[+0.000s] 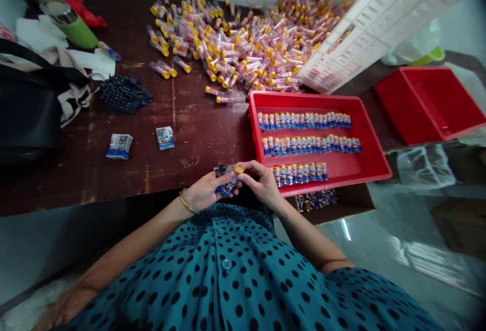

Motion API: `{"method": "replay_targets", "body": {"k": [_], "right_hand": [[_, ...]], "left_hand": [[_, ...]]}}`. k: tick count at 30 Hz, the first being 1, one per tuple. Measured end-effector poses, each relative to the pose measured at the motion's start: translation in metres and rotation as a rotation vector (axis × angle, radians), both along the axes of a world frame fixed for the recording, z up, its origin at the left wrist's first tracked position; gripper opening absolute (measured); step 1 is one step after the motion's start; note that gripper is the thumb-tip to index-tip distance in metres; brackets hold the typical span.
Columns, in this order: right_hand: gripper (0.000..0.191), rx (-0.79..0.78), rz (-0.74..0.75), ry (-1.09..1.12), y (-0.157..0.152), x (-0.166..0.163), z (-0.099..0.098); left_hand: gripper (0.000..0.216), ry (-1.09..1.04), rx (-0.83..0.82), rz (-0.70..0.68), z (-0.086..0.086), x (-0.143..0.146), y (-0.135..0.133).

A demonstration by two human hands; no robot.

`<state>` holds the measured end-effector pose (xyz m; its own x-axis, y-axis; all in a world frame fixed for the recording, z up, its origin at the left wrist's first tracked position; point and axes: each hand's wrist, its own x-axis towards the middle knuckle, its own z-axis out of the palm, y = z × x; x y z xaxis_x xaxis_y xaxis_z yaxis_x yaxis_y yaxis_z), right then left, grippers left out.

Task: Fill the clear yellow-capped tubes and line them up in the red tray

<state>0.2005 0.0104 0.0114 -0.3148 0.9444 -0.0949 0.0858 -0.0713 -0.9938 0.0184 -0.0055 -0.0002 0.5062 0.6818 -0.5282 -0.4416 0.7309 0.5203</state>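
At the table's front edge, my left hand (203, 189) is closed around a small stack of blue printed sleeves (227, 187). My right hand (264, 181) pinches a yellow-capped tube (239, 169) at the top of the stack; most of the tube is hidden by fingers and sleeves. Just right of my hands, a red tray (304, 99) holds three rows of tubes in blue sleeves (299, 173), the nearest row being the shortest. On the table to the left lie two small stacks of printed sleeves, one nearer (165, 137) and one farther left (119, 147).
A large pile of yellow-capped clear tubes (243, 47) covers the back of the table (132, 174). A white plastic crate (357, 32) stands tilted behind the tray. A green bottle (78, 30), dark cloth (125, 93) and black bag (28, 103) are left; a red bin (410, 103) is right.
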Motion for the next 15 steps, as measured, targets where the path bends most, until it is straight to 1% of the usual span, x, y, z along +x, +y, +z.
{"method": "replay_targets", "body": {"k": [2, 4, 9, 11, 15], "right_hand": [[0.025, 0.024, -0.014, -0.015, -0.004, 0.0, 0.001], [0.022, 0.071, -0.033, -0.039, -0.005, 0.002, 0.0], [0.017, 0.128, -0.036, -0.065, -0.003, 0.01, -0.004], [0.016, 0.106, -0.03, -0.039, -0.004, 0.01, -0.004], [0.018, -0.03, -0.018, 0.118, -0.003, 0.006, 0.002]], "left_hand": [[0.037, 0.019, 0.029, 0.038, 0.002, 0.004, 0.001], [0.037, 0.035, 0.053, 0.055, 0.004, 0.008, 0.002], [0.037, 0.077, 0.074, 0.049, 0.007, 0.013, 0.002], [0.037, 0.099, 0.08, 0.045, 0.009, 0.015, 0.002], [0.036, 0.105, 0.12, 0.029, 0.014, 0.02, 0.006]]}}
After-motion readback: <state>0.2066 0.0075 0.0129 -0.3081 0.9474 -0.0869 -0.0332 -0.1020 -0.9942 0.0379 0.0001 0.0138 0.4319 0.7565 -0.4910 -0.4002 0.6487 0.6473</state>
